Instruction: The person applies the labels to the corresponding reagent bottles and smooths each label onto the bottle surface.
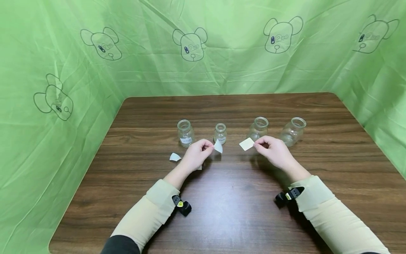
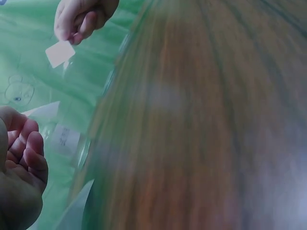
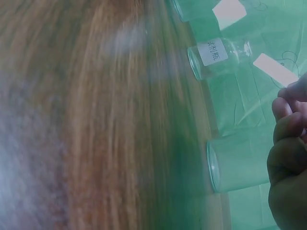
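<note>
My left hand point(image 1: 197, 155) pinches a white, curved piece of paper point(image 1: 218, 146) between thumb and fingertips, just in front of a small labelled glass jar point(image 1: 220, 129). Between the thumb and index finger of my right hand point(image 1: 274, 151) is a pale square paper label point(image 1: 246, 144), held by one corner. It is off the table, in front of an unlabelled glass jar point(image 1: 257, 131). In the right wrist view, a white label with handwriting point(image 3: 212, 51) sits on the small jar. Another white paper piece point(image 1: 175, 157) curls up from the table left of my left hand.
A larger glass jar point(image 1: 185, 130) with a white label stands at the left of the row. An unlabelled glass jar point(image 1: 292, 132) stands at the right end. A pale scrap point(image 1: 200, 168) shows partly beneath my left hand. Green printed sheets point(image 1: 228, 70) surround the wooden table point(image 1: 234, 211).
</note>
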`<control>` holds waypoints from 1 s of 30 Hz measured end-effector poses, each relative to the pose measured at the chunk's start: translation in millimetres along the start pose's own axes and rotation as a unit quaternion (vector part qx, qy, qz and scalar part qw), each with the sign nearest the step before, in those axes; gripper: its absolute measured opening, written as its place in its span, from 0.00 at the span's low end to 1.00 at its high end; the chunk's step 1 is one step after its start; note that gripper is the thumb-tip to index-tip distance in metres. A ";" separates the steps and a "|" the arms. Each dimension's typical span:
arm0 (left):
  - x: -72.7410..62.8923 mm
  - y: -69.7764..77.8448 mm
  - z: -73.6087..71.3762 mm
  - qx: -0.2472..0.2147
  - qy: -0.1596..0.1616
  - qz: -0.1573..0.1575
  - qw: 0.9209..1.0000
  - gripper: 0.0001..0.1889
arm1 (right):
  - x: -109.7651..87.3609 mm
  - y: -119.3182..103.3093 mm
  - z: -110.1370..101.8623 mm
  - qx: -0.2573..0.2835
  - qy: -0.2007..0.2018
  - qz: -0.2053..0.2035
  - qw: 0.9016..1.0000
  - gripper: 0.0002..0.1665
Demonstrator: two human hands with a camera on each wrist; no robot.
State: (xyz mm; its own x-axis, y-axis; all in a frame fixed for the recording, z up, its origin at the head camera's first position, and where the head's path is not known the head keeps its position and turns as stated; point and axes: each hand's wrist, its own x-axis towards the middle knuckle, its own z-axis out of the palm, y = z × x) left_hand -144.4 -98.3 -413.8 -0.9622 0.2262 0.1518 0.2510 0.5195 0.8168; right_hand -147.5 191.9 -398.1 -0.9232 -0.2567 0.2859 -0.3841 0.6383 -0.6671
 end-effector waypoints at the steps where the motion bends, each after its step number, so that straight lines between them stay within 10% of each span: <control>1: -0.8 -1.3 -2.3 -0.003 0.004 -0.003 1.000 0.04 | -0.1 0.5 -0.3 0.001 0.000 0.001 1.000 0.03; 30: -49.4 -46.0 -68.4 -0.017 0.063 -0.074 0.995 0.04 | -1.4 5.3 -4.4 0.000 -0.004 0.021 1.000 0.05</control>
State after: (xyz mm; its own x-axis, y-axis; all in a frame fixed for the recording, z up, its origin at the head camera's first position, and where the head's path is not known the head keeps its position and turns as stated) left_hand -115.6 -189.7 -420.8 -0.9945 0.0424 0.0961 0.1042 0.5109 0.8533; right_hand -148.2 198.8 -399.0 -0.9383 -0.2361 0.2526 -0.3458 0.6483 -0.6784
